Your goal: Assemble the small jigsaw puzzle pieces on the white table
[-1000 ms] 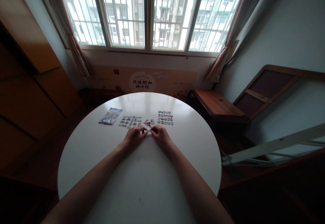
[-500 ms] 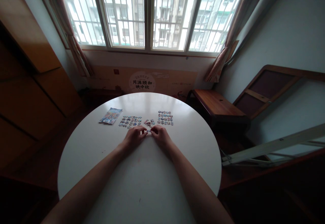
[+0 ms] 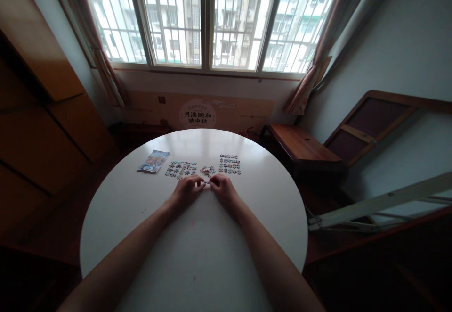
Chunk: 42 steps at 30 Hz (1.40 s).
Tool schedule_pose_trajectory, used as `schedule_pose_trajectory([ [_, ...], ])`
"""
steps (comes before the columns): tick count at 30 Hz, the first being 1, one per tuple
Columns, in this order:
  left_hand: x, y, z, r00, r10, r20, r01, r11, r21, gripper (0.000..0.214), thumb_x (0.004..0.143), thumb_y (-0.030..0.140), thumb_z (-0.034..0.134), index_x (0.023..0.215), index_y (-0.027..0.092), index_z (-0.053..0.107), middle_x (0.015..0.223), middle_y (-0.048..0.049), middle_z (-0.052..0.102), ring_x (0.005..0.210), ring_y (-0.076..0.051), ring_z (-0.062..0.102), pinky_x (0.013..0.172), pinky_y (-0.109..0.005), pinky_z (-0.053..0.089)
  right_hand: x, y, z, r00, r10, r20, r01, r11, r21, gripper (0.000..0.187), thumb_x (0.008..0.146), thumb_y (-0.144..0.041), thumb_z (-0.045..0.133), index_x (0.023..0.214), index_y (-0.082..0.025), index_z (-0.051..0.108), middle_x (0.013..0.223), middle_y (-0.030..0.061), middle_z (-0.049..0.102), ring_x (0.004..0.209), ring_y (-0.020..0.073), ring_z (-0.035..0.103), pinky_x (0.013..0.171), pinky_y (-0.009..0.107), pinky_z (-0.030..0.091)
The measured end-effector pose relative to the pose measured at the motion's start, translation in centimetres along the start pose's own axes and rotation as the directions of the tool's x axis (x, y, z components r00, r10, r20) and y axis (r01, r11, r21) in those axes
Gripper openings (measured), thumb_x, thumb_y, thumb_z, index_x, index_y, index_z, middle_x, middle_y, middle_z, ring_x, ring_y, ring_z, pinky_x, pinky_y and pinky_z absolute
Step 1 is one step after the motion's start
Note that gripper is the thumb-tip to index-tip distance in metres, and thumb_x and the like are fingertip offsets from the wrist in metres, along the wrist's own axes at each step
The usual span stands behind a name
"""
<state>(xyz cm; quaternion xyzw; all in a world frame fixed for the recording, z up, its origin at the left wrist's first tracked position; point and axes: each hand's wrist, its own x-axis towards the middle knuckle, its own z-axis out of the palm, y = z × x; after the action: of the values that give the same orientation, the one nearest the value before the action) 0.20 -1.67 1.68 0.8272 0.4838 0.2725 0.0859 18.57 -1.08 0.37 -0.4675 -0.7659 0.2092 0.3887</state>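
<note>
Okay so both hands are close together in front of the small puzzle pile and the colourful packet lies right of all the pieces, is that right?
One thing is wrong: the head view shows the colourful packet to the left of all the pieces. The left hand and right hand are close together in front of the small pile.

Small flat bluish jigsaw piece (image 3: 206,182) between bare left hand (image 3: 186,188) and bare right hand (image 3: 223,187): too tiny for us to read its pattern. Print on the glossy rectangular multicoloured packet (image 3: 154,161): we cannot resolve it. Bottom edge crops the round white table (image 3: 194,250); top edge, the pale-framed barred window (image 3: 207,29).
</note>
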Motion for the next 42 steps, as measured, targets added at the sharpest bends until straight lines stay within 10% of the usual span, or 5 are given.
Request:
schedule_pose_trajectory([
  [42,0.02,-0.28,0.32,1.0,0.021,-0.018,-0.021,1.0,-0.011,0.015,0.081,0.03,0.056,0.086,0.021,0.067,0.078,-0.0006,0.066,0.064,-0.012,0.056,0.064,-0.021,0.04,0.02,0.12,0.08,1.0,0.001,-0.003,-0.001,1.0,-0.011,0.01,0.079,-0.017,0.057,0.077,-0.015,0.066,0.073,0.0027,0.061,0.067,0.0124,0.053,0.065,0.023,0.041],
])
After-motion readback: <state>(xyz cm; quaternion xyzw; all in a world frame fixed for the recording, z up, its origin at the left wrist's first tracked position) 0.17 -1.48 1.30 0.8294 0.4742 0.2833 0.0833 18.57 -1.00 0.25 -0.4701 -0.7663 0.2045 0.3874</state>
